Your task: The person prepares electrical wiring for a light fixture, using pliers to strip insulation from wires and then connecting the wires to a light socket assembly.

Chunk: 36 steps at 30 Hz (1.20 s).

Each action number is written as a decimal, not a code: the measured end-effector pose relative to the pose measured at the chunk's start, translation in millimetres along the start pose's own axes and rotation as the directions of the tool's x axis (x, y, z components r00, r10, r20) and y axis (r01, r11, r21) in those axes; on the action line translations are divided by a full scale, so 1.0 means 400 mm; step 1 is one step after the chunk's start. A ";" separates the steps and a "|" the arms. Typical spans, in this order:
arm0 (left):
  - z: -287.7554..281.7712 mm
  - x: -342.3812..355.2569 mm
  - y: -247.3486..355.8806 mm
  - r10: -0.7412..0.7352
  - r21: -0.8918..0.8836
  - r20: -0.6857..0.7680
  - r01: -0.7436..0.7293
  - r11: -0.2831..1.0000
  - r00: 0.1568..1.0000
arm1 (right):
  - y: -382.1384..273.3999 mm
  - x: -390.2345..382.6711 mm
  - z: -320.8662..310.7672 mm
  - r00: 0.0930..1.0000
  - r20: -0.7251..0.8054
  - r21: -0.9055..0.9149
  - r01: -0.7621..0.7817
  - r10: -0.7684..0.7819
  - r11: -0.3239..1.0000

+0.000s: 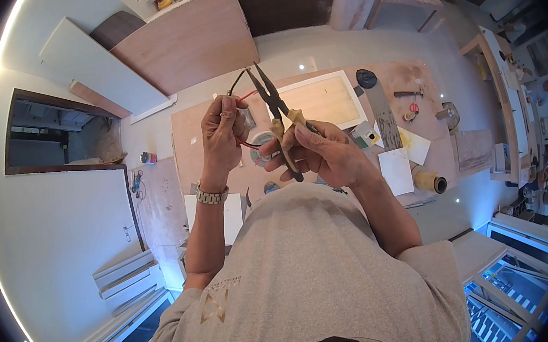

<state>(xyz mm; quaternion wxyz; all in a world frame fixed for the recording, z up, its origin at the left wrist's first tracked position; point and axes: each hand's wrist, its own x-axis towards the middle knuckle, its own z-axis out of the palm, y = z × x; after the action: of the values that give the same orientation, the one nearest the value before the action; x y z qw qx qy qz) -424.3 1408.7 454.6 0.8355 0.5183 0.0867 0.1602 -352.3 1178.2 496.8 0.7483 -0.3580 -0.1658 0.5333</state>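
Note:
My left hand [220, 128] is closed, pinching thin electrical wires between thumb and fingers. A black wire [235, 82] bends up out of the grip, its end close to the jaw tips of the pliers. A short piece of red wire [248, 96] sticks out toward the jaws, and more wire loops below the hand. Long-nose pliers [275, 103] with dark jaws and tan handles are held in my right hand [335, 155]. Their jaws stand slightly apart, pointing up and away from me. I cannot tell whether they touch the wire.
Below my hands a board-topped work surface [188, 166] carries a white-framed panel [320, 100], a hammer [407, 93], a tape roll [430, 182] and a dark round object [366, 78]. A can [148, 158] stands at left. Large wooden sheets [189, 44] lean at the far side.

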 end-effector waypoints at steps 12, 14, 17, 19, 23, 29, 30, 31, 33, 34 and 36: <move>-0.009 0.010 -0.020 -0.003 0.153 -0.041 0.009 0.988 0.999 | 0.018 -0.001 0.014 0.999 0.008 0.124 0.044 -0.046 0.991; -0.011 0.016 -0.033 -0.003 0.151 -0.027 0.007 0.989 1.000 | 0.024 0.001 0.022 0.999 0.012 0.150 0.047 -0.050 0.988; -0.013 0.025 -0.066 -0.013 0.102 -0.005 0.013 0.995 1.000 | 0.032 0.009 0.036 0.998 0.036 0.266 0.037 -0.048 0.963; -0.013 0.028 -0.090 -0.020 0.052 0.003 0.019 0.998 1.000 | 0.046 0.016 0.031 0.993 0.112 0.338 0.009 -0.050 0.941; 0.014 0.022 -0.122 0.022 0.057 0.009 -0.022 0.998 1.000 | 0.066 0.027 0.022 0.993 0.115 0.435 -0.026 -0.027 0.900; 0.045 0.008 -0.163 0.031 0.051 -0.157 -0.023 0.998 0.987 | 0.078 0.050 0.018 0.978 0.195 0.554 -0.052 -0.069 0.831; 0.039 0.006 -0.162 0.035 0.052 -0.163 -0.027 0.998 0.986 | 0.057 0.036 0.027 0.985 0.173 0.485 -0.080 -0.006 0.871; 0.037 0.012 -0.153 0.013 0.040 -0.182 -0.006 0.999 0.983 | 0.039 0.026 0.030 0.988 0.144 0.411 -0.105 0.049 0.906; 0.033 0.015 -0.134 -0.002 0.029 -0.208 0.009 1.000 0.978 | 0.036 0.009 0.011 0.973 0.215 0.365 -0.160 0.084 0.917; 0.035 0.015 -0.109 0.021 -0.014 -0.192 -0.024 1.000 0.981 | 0.038 0.005 0.002 0.951 0.284 0.316 -0.213 0.122 0.925; 0.015 0.021 -0.095 0.099 -0.053 -0.179 -0.110 0.993 0.979 | 0.053 -0.007 -0.016 0.964 0.239 0.211 -0.168 0.116 0.963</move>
<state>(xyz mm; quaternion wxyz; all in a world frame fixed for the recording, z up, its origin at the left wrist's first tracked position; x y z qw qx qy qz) -407.9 1390.9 423.5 0.8310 0.4794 0.1279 0.2516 -363.7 1176.8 477.6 0.7206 -0.2178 -0.1604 0.6384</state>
